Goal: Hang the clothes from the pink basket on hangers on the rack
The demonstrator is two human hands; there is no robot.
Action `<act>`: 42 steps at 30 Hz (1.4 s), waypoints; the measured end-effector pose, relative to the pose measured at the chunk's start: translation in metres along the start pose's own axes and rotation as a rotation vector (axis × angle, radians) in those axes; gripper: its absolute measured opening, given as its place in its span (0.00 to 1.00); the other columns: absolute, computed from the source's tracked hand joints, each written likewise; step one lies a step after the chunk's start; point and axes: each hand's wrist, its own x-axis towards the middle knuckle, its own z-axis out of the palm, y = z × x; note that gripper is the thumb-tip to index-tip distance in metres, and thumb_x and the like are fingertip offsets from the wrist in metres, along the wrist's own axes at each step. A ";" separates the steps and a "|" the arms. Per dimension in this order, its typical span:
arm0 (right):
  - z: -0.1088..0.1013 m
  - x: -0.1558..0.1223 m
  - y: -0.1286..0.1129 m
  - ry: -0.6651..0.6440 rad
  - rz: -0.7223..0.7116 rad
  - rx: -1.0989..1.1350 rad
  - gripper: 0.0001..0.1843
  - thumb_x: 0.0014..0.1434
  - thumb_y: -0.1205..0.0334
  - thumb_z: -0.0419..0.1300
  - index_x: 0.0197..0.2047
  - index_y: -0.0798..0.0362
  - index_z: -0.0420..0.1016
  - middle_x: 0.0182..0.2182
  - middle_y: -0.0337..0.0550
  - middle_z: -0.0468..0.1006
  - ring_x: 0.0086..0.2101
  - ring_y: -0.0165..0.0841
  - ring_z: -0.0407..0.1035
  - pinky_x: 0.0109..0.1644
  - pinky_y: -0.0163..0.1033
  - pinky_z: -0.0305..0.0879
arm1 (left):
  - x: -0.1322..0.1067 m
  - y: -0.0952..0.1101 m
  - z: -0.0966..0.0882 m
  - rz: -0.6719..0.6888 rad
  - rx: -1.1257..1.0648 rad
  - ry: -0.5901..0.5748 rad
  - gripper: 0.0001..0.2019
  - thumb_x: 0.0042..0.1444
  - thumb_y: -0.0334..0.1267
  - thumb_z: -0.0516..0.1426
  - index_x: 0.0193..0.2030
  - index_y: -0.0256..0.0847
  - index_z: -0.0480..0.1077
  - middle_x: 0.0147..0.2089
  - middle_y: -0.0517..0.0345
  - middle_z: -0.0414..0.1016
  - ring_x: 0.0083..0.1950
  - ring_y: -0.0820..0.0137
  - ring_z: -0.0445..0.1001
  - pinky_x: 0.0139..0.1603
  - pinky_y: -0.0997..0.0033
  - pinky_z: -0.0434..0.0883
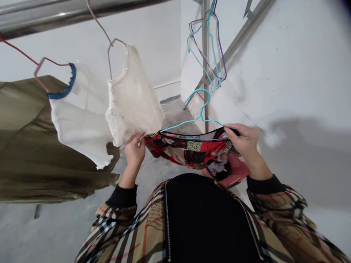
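Observation:
A red, black and patterned garment (182, 153) stretches between my two hands in the head view. My left hand (135, 148) pinches its left shoulder, close to the hem of a cream lace top. At the opposite shoulder, my right hand (242, 138) grips the cloth with thumb and fingers. Inside the garment's neckline sits a light-blue wire hanger (201, 115), its hook pointing up and away from me, attached to nothing. The hanger's ends are hidden by the cloth and my fingers.
From a metal rail (55, 14) hang the cream top (137, 95), a white top with blue collar (79, 113) and an olive garment (24, 146). Blue and purple hangers (212, 47) hang by the wall. A pink basket (236, 171) holding clothes stands below my right hand.

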 end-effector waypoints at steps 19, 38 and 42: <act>0.002 -0.003 -0.009 -0.112 0.219 0.274 0.08 0.58 0.58 0.64 0.38 0.51 0.82 0.30 0.40 0.80 0.30 0.30 0.73 0.32 0.33 0.69 | 0.005 0.042 0.013 0.319 0.095 -0.309 0.11 0.62 0.44 0.57 0.46 0.53 0.80 0.28 0.56 0.72 0.31 0.70 0.70 0.30 0.72 0.58; -0.006 0.004 0.047 -0.383 0.431 0.305 0.18 0.58 0.49 0.61 0.47 0.50 0.80 0.41 0.44 0.83 0.41 0.39 0.76 0.49 0.47 0.73 | 0.023 0.024 0.012 0.202 -0.225 0.035 0.13 0.58 0.45 0.58 0.40 0.41 0.80 0.33 0.55 0.81 0.36 0.68 0.78 0.40 0.69 0.74; -0.015 0.015 0.046 -0.355 0.345 0.197 0.19 0.60 0.47 0.59 0.46 0.50 0.80 0.40 0.45 0.82 0.40 0.38 0.76 0.47 0.46 0.72 | 0.026 0.022 0.010 0.172 -0.222 0.049 0.12 0.57 0.45 0.59 0.40 0.40 0.80 0.33 0.56 0.81 0.35 0.68 0.78 0.40 0.70 0.75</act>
